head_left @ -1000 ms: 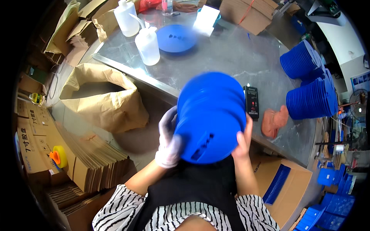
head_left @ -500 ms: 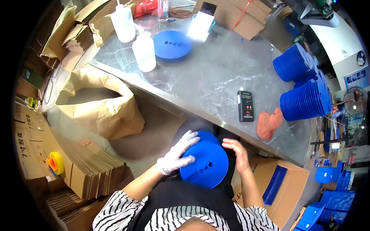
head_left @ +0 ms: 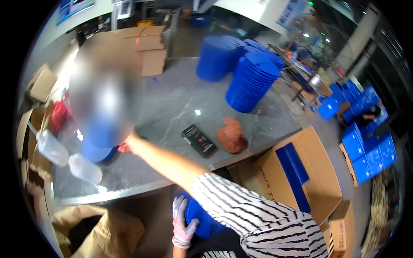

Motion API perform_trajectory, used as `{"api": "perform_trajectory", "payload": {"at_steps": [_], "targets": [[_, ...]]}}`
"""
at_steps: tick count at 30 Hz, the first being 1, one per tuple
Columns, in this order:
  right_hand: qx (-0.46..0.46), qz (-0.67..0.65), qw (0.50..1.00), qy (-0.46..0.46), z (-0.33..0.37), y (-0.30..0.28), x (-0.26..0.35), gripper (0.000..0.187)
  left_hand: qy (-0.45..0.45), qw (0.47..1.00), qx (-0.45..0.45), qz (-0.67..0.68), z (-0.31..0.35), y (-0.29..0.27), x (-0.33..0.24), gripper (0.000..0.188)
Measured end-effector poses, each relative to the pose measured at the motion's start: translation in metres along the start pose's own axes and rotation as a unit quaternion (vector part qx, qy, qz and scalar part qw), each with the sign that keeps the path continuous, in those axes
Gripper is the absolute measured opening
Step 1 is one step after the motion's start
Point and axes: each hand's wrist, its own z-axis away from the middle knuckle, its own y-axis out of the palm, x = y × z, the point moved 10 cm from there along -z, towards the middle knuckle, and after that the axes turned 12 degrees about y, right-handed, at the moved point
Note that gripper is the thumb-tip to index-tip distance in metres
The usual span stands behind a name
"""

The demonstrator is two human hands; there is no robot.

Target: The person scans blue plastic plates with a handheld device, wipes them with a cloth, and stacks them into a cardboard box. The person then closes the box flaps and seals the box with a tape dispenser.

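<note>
My left hand [head_left: 184,223], in a white glove, grips the side of a stack of blue plastic discs [head_left: 205,221] on my lap, its thumb bent over the top. The right sleeve covers part of that stack. My bare right arm stretches across the table to the left. At its end my right hand [head_left: 126,145] meets the edge of a blue disc [head_left: 97,151] lying on the table. A large blurred oval hides most of that disc and part of the hand, so its grip is unclear.
On the grey table [head_left: 167,96] are a black handheld meter [head_left: 199,140], an orange-brown cloth [head_left: 232,135], ribbed blue disc stacks [head_left: 253,81] and white squeeze bottles [head_left: 85,168]. An open carton [head_left: 320,165] holding blue discs stands right. A brown paper sack [head_left: 116,234] is lower left.
My right hand has left the side of the lap stack and reached left across the table to the blue disc. My left hand stays on the stack. The view has swung right.
</note>
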Motion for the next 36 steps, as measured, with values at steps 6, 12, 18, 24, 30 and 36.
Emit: {"api": "perform_trajectory", "payload": {"at_steps": [6,12,18,24,30,36], "targets": [[-0.092,0.050,0.994,-0.001,0.009,0.013,-0.002,0.019,-0.046,0.998,-0.001,0.044,0.008,-0.002,0.005,0.075],[-0.152,0.086,0.985,-0.008,0.023,0.031,0.014,0.019,-0.048,0.997,-0.015,0.061,0.008,-0.013,0.006,0.077],[-0.177,0.098,0.979,-0.029,0.026,0.041,0.022,0.020,-0.072,0.995,-0.011,0.070,0.015,-0.017,0.017,0.079],[-0.183,0.060,0.980,-0.046,-0.017,-0.001,0.006,0.012,-0.091,0.990,0.017,0.109,0.046,0.008,0.043,0.090],[-0.149,0.007,0.982,-0.116,0.009,0.004,0.007,0.024,-0.090,0.993,-0.005,0.078,0.030,-0.007,0.030,0.090],[-0.108,-0.046,0.977,-0.176,0.055,-0.061,0.024,0.021,-0.065,0.996,0.023,0.050,0.016,-0.001,0.015,0.085]]}}
